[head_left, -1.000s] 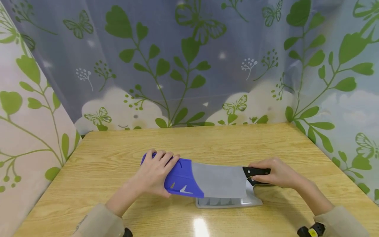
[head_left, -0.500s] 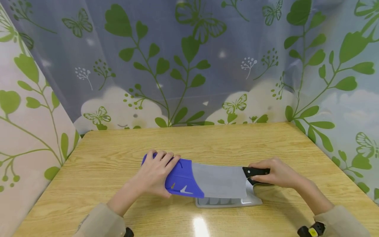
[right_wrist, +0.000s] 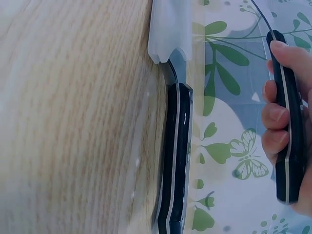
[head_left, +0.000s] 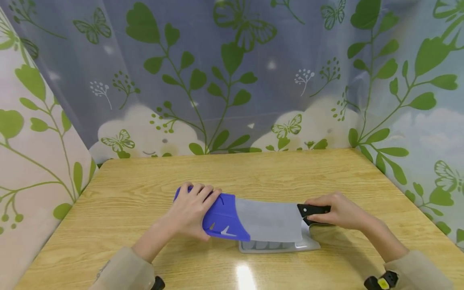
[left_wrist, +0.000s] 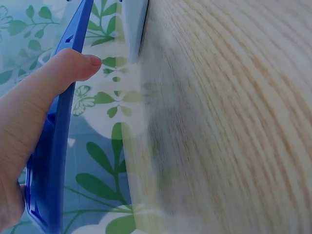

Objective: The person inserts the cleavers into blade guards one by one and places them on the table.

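Note:
My left hand (head_left: 189,211) grips a blue plastic blade guard (head_left: 222,213), thumb along its lower edge and fingers over the top. Out of the guard comes the wide grey blade of a cleaver (head_left: 270,220), its tip end hidden inside. My right hand (head_left: 342,212) holds the cleaver's black riveted handle (right_wrist: 287,114), fingers curled round it in the right wrist view. Below the cleaver, a second knife lies on the table in a pale grey guard (head_left: 268,246); its black handle (right_wrist: 175,156) points right. The raised cleaver partly covers this knife in the head view.
The wood-grain table (head_left: 145,181) stretches in front and to both sides. Behind it hangs a blue-grey curtain (head_left: 203,72) with green leaves and butterflies. Patterned cloth also closes off the left and right sides.
Both hands, the cleaver and the blue guard keep the same position. The head view has shifted only very slightly.

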A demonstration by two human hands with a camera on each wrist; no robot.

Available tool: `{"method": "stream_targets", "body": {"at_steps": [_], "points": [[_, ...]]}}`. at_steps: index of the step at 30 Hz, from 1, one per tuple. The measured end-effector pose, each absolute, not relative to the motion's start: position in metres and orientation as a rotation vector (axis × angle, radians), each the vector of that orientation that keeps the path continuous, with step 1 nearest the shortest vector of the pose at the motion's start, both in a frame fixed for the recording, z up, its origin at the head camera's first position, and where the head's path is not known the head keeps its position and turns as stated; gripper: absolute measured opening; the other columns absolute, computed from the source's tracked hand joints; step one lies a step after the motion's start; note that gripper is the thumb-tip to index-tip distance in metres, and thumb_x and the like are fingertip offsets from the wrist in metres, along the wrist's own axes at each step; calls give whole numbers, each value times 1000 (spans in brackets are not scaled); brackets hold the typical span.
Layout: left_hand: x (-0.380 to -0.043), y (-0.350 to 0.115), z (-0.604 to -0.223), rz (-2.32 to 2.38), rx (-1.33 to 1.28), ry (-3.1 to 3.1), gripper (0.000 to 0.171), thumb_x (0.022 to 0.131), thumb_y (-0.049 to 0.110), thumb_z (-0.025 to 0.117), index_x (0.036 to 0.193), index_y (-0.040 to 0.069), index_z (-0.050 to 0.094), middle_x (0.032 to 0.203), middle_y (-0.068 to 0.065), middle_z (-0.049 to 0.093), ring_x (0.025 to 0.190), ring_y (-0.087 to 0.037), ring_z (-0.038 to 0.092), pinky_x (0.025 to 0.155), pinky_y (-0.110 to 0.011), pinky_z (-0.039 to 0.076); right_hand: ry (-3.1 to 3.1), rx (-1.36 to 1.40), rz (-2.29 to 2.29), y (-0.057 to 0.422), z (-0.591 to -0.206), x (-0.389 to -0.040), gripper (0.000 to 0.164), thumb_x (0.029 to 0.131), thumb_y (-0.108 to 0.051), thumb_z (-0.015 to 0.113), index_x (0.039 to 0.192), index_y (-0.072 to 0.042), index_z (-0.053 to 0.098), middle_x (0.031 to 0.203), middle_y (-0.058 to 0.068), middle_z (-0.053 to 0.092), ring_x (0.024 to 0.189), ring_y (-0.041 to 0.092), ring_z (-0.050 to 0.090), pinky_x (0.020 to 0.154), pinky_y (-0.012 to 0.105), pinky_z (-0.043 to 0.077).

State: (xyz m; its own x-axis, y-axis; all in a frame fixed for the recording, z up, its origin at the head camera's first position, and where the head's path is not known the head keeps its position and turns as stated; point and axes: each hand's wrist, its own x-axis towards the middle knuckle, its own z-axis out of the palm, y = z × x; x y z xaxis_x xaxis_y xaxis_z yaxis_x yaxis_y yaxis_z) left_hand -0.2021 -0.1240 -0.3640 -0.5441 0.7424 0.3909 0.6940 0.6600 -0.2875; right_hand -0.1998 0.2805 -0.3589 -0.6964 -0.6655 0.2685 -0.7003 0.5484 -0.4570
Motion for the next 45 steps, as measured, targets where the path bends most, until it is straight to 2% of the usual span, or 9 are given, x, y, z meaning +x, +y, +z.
{"method": "stream_targets", "body": {"at_steps": [4, 8, 14, 20, 24, 30, 33, 40, 45], "points": [[-203, -114, -360, 80, -1120, -2395, 111, 44, 71, 68, 133, 7, 45, 115, -9, 53, 100, -28, 48, 80, -52, 37, -2750, 1140, 891, 271, -357, -200, 39, 83, -20, 69, 112, 5, 65, 102, 15, 67, 85, 8, 62, 65, 25, 51], [-204, -109, -357, 123, -1104, -2377, 111, 43, 71, 68, 131, 7, 47, 113, -9, 54, 99, -27, 49, 79, -51, 38, -2750, 1123, 857, 267, -356, -202, 39, 82, -20, 70, 112, 5, 64, 105, 16, 66, 93, 15, 63, 71, 28, 53], [-204, -108, -357, 160, -1095, -2365, 111, 43, 71, 68, 131, 7, 48, 113, -9, 54, 99, -28, 49, 79, -52, 39, -2778, 1108, 895, 267, -356, -201, 42, 83, -21, 69, 115, 6, 63, 108, 18, 65, 88, 10, 62, 67, 25, 51], [-205, -106, -357, 162, -1082, -2362, 111, 41, 71, 69, 130, 7, 49, 112, -9, 55, 98, -28, 50, 79, -51, 39, -2803, 1108, 874, 268, -353, -201, 43, 84, -21, 68, 115, 8, 61, 109, 20, 64, 93, 19, 64, 71, 28, 52], [-203, -95, -354, 139, -1115, -2350, 113, 41, 72, 69, 131, 6, 48, 113, -8, 54, 98, -27, 50, 79, -50, 39, -2796, 1131, 856, 261, -352, -203, 42, 84, -21, 67, 116, 7, 61, 107, 18, 65, 84, 13, 63, 67, 27, 51], [-199, -78, -353, 150, -1148, -2357, 113, 44, 75, 67, 132, 6, 46, 115, -8, 53, 100, -25, 48, 80, -47, 38, -2774, 1166, 869, 245, -355, -207, 41, 85, -22, 67, 116, 5, 62, 108, 17, 65, 81, 7, 61, 63, 24, 48], [-199, -77, -355, 173, -1126, -2375, 113, 44, 74, 67, 131, 7, 47, 115, -7, 53, 100, -25, 48, 79, -47, 38, -2786, 1153, 873, 242, -356, -208, 42, 85, -22, 67, 116, 6, 62, 109, 18, 64, 82, 10, 63, 63, 24, 48], [-200, -77, -360, 177, -1131, -2390, 113, 45, 75, 66, 132, 6, 47, 116, -9, 53, 100, -26, 49, 80, -48, 38, -2796, 1147, 884, 242, -359, -209, 43, 85, -24, 66, 115, 6, 62, 111, 19, 63, 98, 27, 63, 75, 31, 53], [-201, -74, -358, 173, -1112, -2399, 113, 45, 74, 66, 133, 6, 47, 116, -8, 53, 101, -25, 48, 81, -48, 38, -2819, 1122, 914, 244, -357, -210, 43, 85, -23, 66, 117, 7, 61, 111, 19, 63, 93, 22, 64, 70, 27, 51]]}}
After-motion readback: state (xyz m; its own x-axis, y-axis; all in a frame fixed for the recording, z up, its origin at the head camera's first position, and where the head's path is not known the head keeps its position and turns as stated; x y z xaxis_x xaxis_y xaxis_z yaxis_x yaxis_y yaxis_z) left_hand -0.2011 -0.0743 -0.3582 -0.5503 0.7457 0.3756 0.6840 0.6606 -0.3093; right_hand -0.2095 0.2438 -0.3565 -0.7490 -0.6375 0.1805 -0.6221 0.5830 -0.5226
